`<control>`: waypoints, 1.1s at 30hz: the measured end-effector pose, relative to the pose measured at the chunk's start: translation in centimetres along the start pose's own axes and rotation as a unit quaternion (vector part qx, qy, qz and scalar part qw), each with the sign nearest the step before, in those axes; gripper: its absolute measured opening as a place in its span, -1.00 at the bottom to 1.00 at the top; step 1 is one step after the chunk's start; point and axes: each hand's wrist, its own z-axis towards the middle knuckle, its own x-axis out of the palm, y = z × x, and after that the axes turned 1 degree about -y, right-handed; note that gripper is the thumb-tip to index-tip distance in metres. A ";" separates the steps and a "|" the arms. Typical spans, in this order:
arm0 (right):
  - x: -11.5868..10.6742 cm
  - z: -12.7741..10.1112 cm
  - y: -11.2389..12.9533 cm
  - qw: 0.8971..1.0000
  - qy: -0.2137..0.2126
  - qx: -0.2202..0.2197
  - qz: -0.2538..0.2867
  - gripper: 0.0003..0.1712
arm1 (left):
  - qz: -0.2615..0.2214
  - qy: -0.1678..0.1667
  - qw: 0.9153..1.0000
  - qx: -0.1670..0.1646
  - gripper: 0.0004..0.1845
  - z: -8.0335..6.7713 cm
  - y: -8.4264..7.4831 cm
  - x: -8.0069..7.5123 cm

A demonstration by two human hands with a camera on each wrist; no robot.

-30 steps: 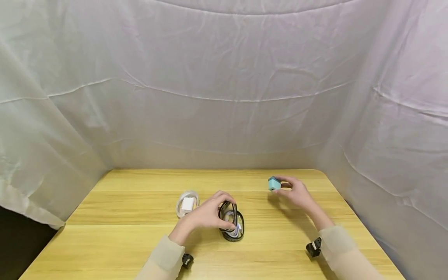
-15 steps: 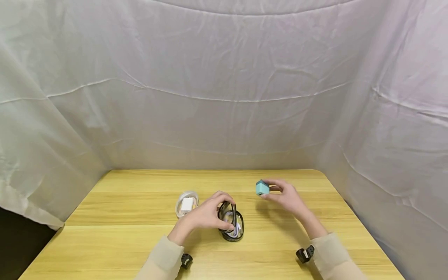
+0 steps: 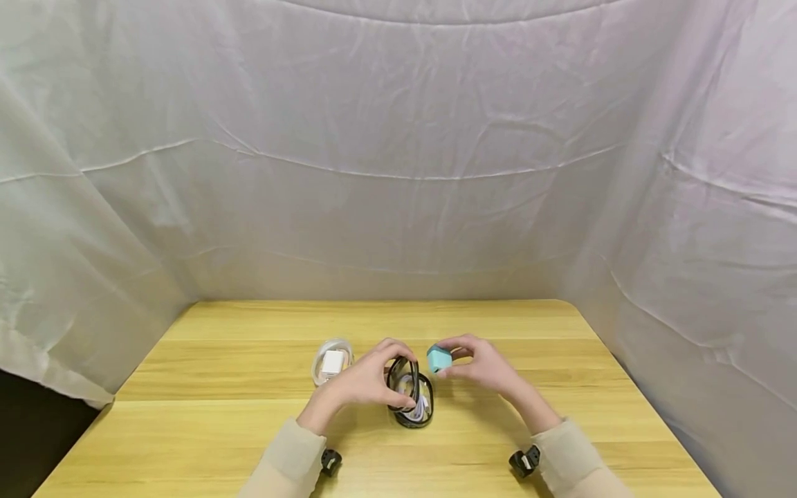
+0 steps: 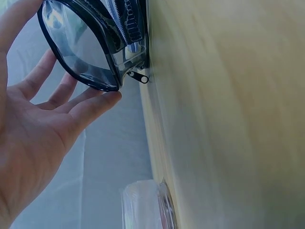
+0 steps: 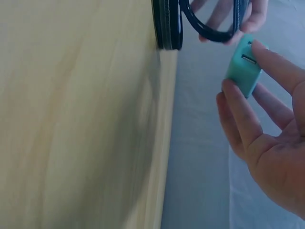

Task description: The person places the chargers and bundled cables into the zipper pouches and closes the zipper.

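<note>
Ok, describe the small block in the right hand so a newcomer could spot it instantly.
On the wooden table, look near the middle, where both hands meet. The right hand pinches a little teal cube beside the black-rimmed clear pouch. It is the only teal thing; the packet further left is white.

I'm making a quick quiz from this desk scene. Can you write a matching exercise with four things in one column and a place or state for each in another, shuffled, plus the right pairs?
1. teal charger
2. clear pouch
3. white charger
4. table

A. lying in a coiled white cable
B. pinched by the right hand
C. bare yellow wood
D. held open by the left hand

1-B, 2-D, 3-A, 4-C
</note>
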 end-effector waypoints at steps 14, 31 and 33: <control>2.5 0.3 0.6 0.995 0.101 0.005 0.000 -0.48 | -0.012 -0.005 1.000 -0.005 -0.24 -0.1 0.0 0.0; 4.3 0.5 0.8 0.994 0.112 -0.009 0.003 -0.47 | -0.017 -0.001 1.000 -0.007 -0.23 -0.3 0.1 -0.1; 4.2 0.4 0.9 0.993 0.115 -0.010 0.006 -0.46 | -0.019 0.000 1.000 -0.006 -0.23 -0.3 0.0 -0.1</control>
